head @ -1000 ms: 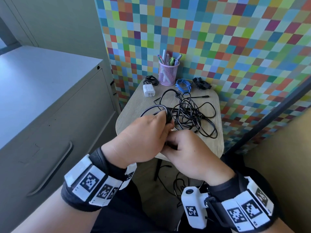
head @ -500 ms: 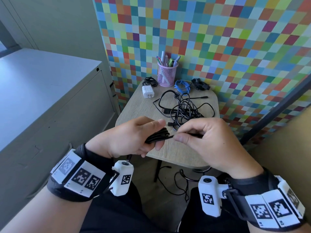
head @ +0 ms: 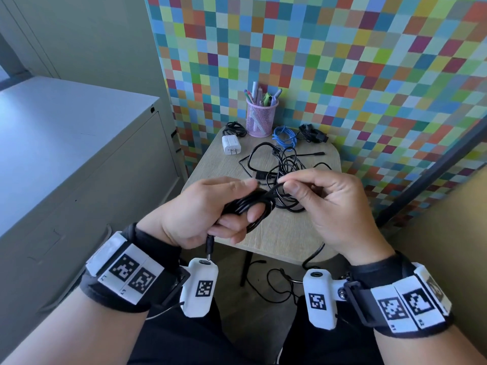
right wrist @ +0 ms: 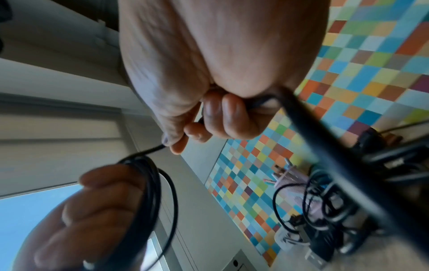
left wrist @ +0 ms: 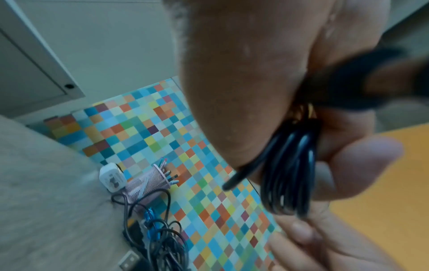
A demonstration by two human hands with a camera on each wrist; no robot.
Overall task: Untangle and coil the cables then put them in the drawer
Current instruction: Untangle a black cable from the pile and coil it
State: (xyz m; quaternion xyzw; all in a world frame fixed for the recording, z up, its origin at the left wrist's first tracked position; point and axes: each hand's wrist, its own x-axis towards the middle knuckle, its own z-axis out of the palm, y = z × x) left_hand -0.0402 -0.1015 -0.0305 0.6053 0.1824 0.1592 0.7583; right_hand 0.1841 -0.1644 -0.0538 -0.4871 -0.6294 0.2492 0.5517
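- The left hand [head: 208,209] grips a black cable coil [head: 247,206], with thumb and fingers curled round the bundled loops.
- In the left wrist view, the coil [left wrist: 292,165] shows several parallel strands pressed between thumb and fingers.
- A barrel plug [head: 209,247] on 1 free end hangs below the left-hand grip.
- The right hand [head: 334,204] pinches the same cable's strand between thumb and forefinger, just beside the coil.
- Beyond both grips, a tangled cable pile [head: 284,169] lies on the small table [head: 290,233].
- Farther behind the pile stand a white charger [head: 231,148], a blue cable [head: 284,137] and a pink pen cup [head: 260,119].
- To the left of the left hand stands a grey cabinet [head: 79,154], its drawer fronts closed.
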